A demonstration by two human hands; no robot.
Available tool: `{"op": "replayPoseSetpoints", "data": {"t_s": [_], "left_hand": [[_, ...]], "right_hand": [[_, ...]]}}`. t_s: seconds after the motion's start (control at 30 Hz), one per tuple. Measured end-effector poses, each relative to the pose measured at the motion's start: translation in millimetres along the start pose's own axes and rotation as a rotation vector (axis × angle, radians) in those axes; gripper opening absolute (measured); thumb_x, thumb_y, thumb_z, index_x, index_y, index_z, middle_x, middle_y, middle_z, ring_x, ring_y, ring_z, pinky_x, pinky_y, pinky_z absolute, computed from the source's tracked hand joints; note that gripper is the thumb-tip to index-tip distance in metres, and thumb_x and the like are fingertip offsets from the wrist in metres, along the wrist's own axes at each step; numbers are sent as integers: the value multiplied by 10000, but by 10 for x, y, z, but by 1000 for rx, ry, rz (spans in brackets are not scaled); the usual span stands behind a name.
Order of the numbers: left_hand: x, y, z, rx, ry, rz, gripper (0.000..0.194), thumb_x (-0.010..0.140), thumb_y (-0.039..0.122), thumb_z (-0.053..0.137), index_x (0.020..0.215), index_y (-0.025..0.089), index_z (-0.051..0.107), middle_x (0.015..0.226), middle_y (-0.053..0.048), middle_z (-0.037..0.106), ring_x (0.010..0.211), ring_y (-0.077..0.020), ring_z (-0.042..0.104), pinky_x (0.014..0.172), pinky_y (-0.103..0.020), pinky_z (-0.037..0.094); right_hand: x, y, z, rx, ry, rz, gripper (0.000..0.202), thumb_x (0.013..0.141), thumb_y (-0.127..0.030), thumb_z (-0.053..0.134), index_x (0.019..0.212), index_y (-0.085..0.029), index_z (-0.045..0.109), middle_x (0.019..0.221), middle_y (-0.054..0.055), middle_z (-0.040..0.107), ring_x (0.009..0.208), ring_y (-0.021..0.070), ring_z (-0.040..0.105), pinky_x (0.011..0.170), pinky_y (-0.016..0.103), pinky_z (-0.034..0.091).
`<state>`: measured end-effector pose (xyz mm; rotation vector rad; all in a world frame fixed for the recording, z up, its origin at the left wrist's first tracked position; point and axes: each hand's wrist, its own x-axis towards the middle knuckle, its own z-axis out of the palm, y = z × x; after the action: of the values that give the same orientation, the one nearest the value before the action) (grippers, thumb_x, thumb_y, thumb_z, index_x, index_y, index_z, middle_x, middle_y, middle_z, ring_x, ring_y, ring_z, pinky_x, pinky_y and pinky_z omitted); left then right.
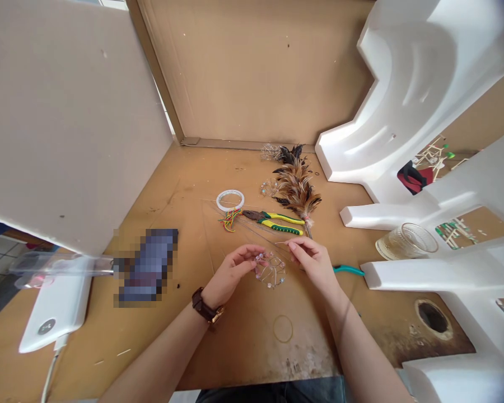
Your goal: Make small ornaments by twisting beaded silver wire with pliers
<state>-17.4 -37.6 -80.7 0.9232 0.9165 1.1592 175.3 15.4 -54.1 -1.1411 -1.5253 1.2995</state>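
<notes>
A small wire piece with pinkish and pale beads [270, 271] is pinched at its left side by my left hand [235, 270], which has a dark watch at the wrist. Up and to the right of the beads, my right hand [313, 260] pinches a thin wire [280, 243] between thumb and forefinger. Yellow-green pliers [277, 220] lie just beyond both hands. Colourful threads [231, 219] rest beside a white ring-shaped roll [230, 192]. A thin round ring [283, 328] lies flat nearer my body.
Brown feathers [296, 184] and wire bundles [271, 151] lie farther back. White foam pieces [407, 274], a glass cup [407, 242] and a teal handle [348, 270] are at right. A blurred phone [148, 266] and white power bank [59, 308] sit left. Cardboard [256, 73] stands behind.
</notes>
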Motion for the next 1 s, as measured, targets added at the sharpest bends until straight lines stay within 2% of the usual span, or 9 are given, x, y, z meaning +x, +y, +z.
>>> {"op": "replayPoseSetpoints", "data": {"t_s": [0.1,0.2,0.4,0.63,0.73,0.83,1.0], "left_hand": [[0,12,3,-10,-58,-24,276,775,234,602,1045,179,576,1084,-112,635,877,-193,617,677,-265,447],[-2,39,36,18,-81,-47,295,759,244,620,1043,182,569,1083,-109,624,801,-171,618,640,-256,441],[16,38,61,58,-81,-41,267,755,211,595,1018,170,588,992,-79,622,658,-101,538,608,-224,410],[57,-50,8,18,-81,-61,244,758,199,572,999,189,607,971,-53,612,605,-75,478,578,-205,395],[63,-60,8,8,-72,-63,241,751,206,585,989,185,614,965,-52,612,616,-79,490,594,-212,406],[69,-57,1,7,-52,-34,230,759,217,591,985,179,613,1006,-60,609,698,-104,536,673,-240,432],[81,-63,-28,44,-17,-13,228,775,243,601,991,169,609,929,-61,635,845,-158,578,801,-287,427]], "right_hand": [[-19,1,10,-134,2,-128,188,796,-372,566,806,-211,662,785,44,601,660,148,508,577,272,400],[-34,-11,22,-176,-38,-155,190,804,-367,556,782,-207,656,742,36,582,653,147,504,581,269,394],[-35,-27,-7,4,-292,65,252,789,-430,550,788,-191,630,704,6,589,499,93,451,491,237,354],[-38,22,13,-29,-467,183,222,783,-395,565,776,-185,637,548,-40,502,477,81,434,476,213,332],[-43,62,38,-24,-502,197,202,777,-380,573,775,-187,635,504,-49,508,460,84,456,473,211,355],[-37,104,45,3,-524,232,216,776,-387,569,758,-179,626,503,-42,533,460,93,498,466,210,385],[-14,120,26,45,-491,245,241,789,-401,543,765,-169,603,765,24,648,558,99,585,471,193,407]]}}
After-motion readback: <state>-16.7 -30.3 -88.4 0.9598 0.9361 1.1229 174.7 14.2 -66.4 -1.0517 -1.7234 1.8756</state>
